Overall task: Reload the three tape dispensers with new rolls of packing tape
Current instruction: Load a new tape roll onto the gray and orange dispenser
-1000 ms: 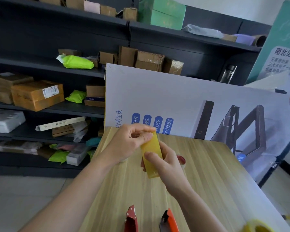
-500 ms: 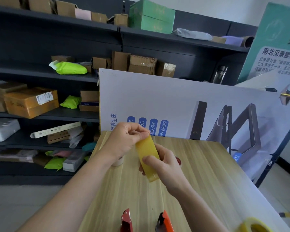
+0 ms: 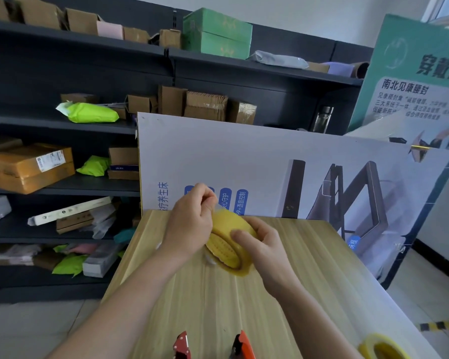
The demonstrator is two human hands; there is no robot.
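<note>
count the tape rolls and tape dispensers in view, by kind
Tape rolls: 2 (held roll gripped by left hand and right hand; spare roll at lower right)
Tape dispensers: 2 (red dispenser, orange dispenser, both cut off by the frame)
Total: 4

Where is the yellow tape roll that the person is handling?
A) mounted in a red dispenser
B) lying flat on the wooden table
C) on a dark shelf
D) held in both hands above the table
D: the right hand grips the yellow tape roll above the wooden table, the left hand pinches at its upper edge, and the red dispensers lie apart from it.
</note>
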